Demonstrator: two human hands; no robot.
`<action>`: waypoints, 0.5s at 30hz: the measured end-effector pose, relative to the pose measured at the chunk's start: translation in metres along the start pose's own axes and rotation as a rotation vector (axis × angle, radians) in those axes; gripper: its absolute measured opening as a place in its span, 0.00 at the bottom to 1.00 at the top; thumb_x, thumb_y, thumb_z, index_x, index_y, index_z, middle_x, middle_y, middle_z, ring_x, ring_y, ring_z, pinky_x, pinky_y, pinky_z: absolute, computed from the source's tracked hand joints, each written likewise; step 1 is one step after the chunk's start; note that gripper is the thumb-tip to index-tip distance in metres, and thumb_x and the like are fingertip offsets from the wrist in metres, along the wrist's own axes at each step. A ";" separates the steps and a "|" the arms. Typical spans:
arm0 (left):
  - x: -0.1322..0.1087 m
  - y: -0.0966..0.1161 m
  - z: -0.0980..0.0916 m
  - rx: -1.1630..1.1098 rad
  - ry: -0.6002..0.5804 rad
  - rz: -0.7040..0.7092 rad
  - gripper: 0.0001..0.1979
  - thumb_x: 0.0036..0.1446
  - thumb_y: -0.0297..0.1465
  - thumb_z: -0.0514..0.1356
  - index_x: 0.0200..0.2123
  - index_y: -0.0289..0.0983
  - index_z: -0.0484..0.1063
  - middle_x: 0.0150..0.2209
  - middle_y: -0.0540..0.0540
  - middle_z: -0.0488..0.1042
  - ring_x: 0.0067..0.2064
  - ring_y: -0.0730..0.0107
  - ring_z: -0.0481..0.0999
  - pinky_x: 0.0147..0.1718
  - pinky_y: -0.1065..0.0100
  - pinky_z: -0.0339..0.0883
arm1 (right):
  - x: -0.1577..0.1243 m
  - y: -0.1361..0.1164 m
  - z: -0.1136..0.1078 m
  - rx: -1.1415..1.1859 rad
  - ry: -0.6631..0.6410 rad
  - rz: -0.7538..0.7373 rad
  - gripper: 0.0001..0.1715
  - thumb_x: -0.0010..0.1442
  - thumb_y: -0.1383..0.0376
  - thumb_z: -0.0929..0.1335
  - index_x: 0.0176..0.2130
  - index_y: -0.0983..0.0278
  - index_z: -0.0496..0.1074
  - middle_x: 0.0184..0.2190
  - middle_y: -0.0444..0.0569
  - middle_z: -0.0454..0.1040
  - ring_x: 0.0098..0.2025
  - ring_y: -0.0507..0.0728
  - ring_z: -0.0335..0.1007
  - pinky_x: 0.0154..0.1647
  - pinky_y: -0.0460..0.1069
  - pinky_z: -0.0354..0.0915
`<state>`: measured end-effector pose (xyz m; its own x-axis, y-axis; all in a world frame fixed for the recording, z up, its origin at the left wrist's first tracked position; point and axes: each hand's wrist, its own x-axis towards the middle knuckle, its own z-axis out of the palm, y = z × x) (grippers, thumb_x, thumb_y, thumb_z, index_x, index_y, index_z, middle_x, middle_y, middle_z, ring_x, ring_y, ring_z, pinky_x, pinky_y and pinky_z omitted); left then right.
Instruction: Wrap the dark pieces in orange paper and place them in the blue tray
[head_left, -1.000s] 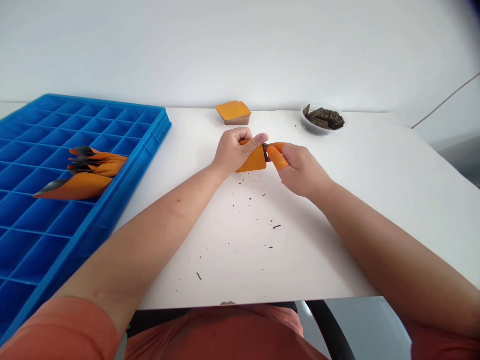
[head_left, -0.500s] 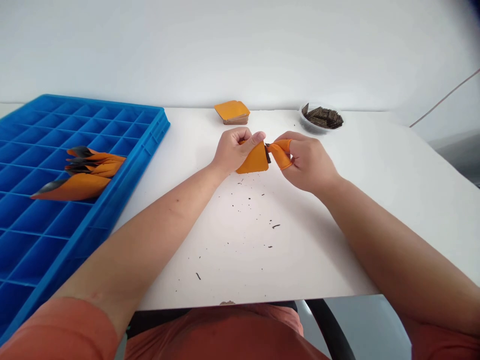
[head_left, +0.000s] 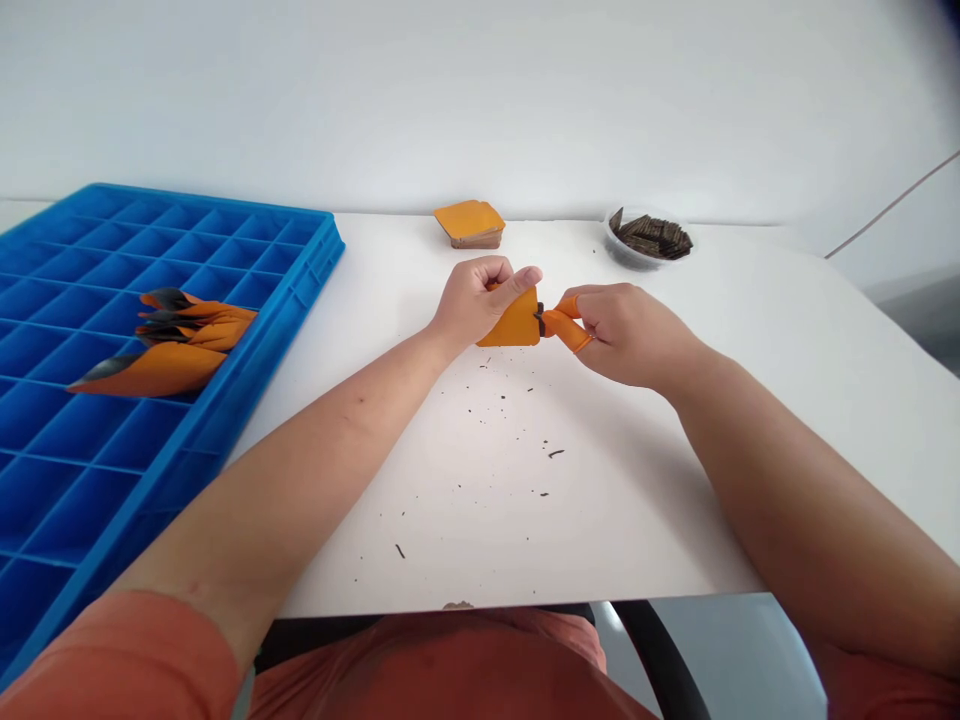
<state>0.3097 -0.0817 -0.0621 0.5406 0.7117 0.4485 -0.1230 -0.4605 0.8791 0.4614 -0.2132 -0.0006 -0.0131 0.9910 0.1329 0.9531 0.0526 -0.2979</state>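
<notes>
My left hand [head_left: 486,298] grips a flat orange piece [head_left: 516,322] with rounded corners above the table, its thumb resting along the top edge. A small dark strip [head_left: 540,320] shows at the right edge of that piece; how the two are joined I cannot tell. My right hand [head_left: 634,328] wears orange finger covers [head_left: 570,322] on its thumb and forefinger. Their tips come together in a pinch at the dark strip.
At left, a blue divided tray [head_left: 339,240] holds several curled orange pieces [head_left: 169,370] with dark insides. A stack of orange sheets [head_left: 472,222] and a clear bowl [head_left: 637,258] of dark brown flat pieces [head_left: 656,238] stand at the back. Dark crumbs [head_left: 555,454] dot the white table [head_left: 480,540].
My right hand's covered fingertips have shifted slightly down and to the right along the orange piece's edge. My left hand keeps its grip. The whole view has shifted slightly.
</notes>
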 end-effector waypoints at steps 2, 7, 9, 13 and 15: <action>0.000 0.000 0.001 0.005 -0.005 0.008 0.37 0.54 0.63 0.63 0.20 0.39 0.52 0.22 0.53 0.50 0.24 0.75 0.50 0.23 0.65 0.48 | 0.001 0.000 0.002 0.006 0.006 0.006 0.23 0.67 0.58 0.63 0.22 0.60 0.56 0.22 0.45 0.65 0.22 0.51 0.48 0.27 0.53 0.46; 0.000 0.000 0.001 -0.010 0.002 -0.003 0.38 0.51 0.64 0.63 0.20 0.39 0.51 0.22 0.53 0.49 0.25 0.75 0.49 0.23 0.65 0.46 | 0.001 -0.001 0.003 0.027 0.022 0.026 0.25 0.67 0.58 0.64 0.22 0.60 0.54 0.22 0.45 0.65 0.23 0.51 0.49 0.28 0.53 0.46; 0.001 0.000 0.001 -0.031 0.009 0.002 0.38 0.51 0.64 0.63 0.20 0.39 0.50 0.22 0.54 0.49 0.25 0.75 0.48 0.23 0.65 0.46 | 0.000 -0.001 0.001 0.032 0.026 0.037 0.24 0.68 0.59 0.63 0.22 0.60 0.55 0.23 0.45 0.66 0.23 0.51 0.49 0.27 0.53 0.47; 0.001 0.000 0.000 -0.051 0.023 0.001 0.38 0.52 0.64 0.63 0.20 0.39 0.49 0.22 0.54 0.49 0.25 0.76 0.48 0.24 0.65 0.45 | 0.000 -0.002 -0.002 0.023 0.008 0.075 0.21 0.67 0.59 0.63 0.23 0.60 0.59 0.21 0.44 0.63 0.23 0.52 0.51 0.27 0.53 0.48; 0.001 0.000 0.000 -0.062 0.026 0.000 0.38 0.53 0.63 0.62 0.20 0.39 0.49 0.22 0.54 0.49 0.24 0.76 0.48 0.23 0.66 0.46 | 0.000 -0.002 -0.003 -0.001 0.000 0.084 0.20 0.67 0.59 0.62 0.24 0.60 0.60 0.21 0.44 0.63 0.24 0.52 0.51 0.27 0.52 0.48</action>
<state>0.3107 -0.0810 -0.0618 0.5192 0.7253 0.4520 -0.1750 -0.4275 0.8869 0.4598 -0.2136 0.0026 0.0667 0.9919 0.1079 0.9512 -0.0306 -0.3071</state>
